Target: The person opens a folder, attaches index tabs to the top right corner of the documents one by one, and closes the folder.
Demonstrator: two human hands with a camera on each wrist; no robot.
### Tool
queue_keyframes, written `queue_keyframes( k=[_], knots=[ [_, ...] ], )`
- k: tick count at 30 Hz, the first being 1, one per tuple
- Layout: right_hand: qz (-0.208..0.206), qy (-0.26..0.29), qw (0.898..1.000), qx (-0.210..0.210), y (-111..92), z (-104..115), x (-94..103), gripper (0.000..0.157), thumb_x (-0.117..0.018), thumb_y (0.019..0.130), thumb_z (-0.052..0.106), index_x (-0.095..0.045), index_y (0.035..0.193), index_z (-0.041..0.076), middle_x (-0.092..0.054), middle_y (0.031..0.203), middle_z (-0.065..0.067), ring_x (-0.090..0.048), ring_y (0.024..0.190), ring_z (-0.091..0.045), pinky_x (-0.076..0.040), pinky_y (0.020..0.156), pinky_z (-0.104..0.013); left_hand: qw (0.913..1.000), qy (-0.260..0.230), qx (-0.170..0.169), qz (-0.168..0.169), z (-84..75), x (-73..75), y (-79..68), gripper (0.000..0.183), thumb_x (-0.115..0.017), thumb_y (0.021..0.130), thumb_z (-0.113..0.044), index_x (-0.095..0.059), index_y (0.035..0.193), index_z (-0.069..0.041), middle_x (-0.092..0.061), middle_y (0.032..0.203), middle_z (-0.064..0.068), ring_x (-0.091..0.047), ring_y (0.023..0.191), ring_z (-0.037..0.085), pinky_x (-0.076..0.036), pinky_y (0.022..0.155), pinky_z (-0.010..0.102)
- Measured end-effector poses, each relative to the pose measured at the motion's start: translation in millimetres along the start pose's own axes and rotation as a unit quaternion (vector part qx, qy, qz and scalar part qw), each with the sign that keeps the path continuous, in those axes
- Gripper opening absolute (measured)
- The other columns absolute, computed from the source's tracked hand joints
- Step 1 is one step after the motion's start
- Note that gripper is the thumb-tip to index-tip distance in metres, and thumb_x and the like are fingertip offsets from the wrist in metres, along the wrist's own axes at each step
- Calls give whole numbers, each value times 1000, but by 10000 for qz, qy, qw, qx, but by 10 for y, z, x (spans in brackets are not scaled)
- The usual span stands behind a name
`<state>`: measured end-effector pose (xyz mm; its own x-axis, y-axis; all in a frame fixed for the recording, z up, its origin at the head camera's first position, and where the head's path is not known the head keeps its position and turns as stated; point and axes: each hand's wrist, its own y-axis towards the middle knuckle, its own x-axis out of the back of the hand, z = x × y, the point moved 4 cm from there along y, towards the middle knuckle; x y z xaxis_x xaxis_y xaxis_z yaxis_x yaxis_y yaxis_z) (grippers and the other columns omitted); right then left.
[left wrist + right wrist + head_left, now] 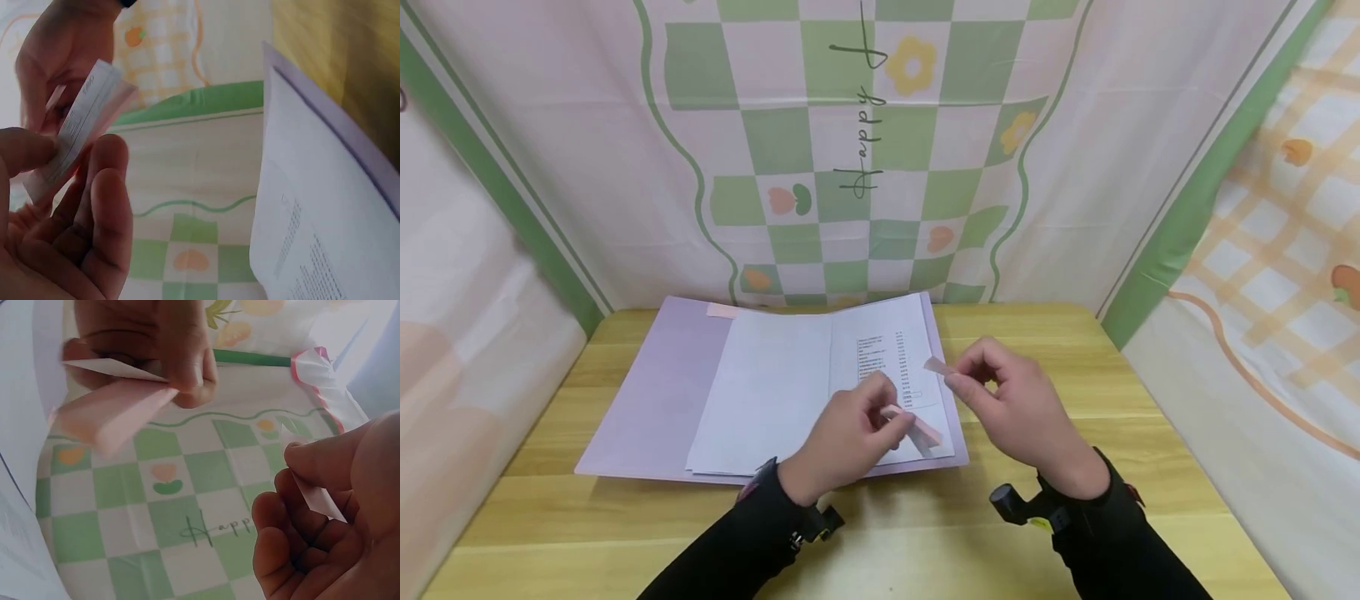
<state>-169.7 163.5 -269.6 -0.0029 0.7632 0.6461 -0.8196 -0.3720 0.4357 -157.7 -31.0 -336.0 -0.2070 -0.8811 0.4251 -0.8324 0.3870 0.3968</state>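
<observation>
Peeling pink sticky tabs above an open folder on the counter (625,517).
Left hand (850,442) pinches a pink sticky-tab pad (916,427) between thumb and fingers, just above the lower right corner of the printed sheet (887,367). Right hand (1022,408) pinches a single pink tab (936,366) at its fingertips, held up over the sheet's right edge, a little apart from the pad. Lilac folder (655,400) lies open flat, white papers (767,392) stacked inside. Checked green cloth backdrop (850,125) stands behind.
</observation>
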Motion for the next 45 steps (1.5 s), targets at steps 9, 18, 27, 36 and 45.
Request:
queue_keyframes(
  k=[9,18,27,36,45],
  knots=[
    [-294,-163,9992,220,-35,5,265,15,-71,94,10,-60,89,19,-57,80,10,-52,70,-11,-40,60,-26,9716,1944,-1219,574,-188,-508,76,22,-73,93,-26,-55,87,-15,-52,64,-11,-45,54,-1,-33,52,13],
    [-450,-291,9978,378,-94,-18,422,19,-73,91,6,-60,88,20,-57,79,11,-52,69,-9,-39,60,-24,9224,3575,-1456,153,-287,-1074,31,18,-68,96,-32,-57,90,-19,-42,55,-15,-37,45,-2,-25,42,17],
    [-437,-413,9967,544,-152,-59,523,24,-72,90,1,-59,89,21,-57,79,12,-50,65,-7,-38,55,-24,8273,5223,-2029,405,-300,-1675,-15,14,-65,89,-23,-50,88,-22,-31,53,-12,-29,42,6,-18,34,25],
    [-411,-456,9969,497,-177,-89,524,24,-73,90,1,-60,91,21,-58,80,11,-49,64,-7,-37,56,-24,8136,5354,-1924,1201,-167,-1886,-101,25,-69,86,-28,-50,70,-27,-37,51,-15,-34,41,2,-28,35,25],
    [-399,-493,9966,518,-179,-107,511,25,-73,90,1,-59,90,22,-57,79,12,-48,62,-7,-36,55,-24,8062,5438,-1791,1492,-136,-1892,-39,30,-71,85,-28,-53,61,-27,-45,56,-11,-37,45,4,-28,36,25]
  ],
)
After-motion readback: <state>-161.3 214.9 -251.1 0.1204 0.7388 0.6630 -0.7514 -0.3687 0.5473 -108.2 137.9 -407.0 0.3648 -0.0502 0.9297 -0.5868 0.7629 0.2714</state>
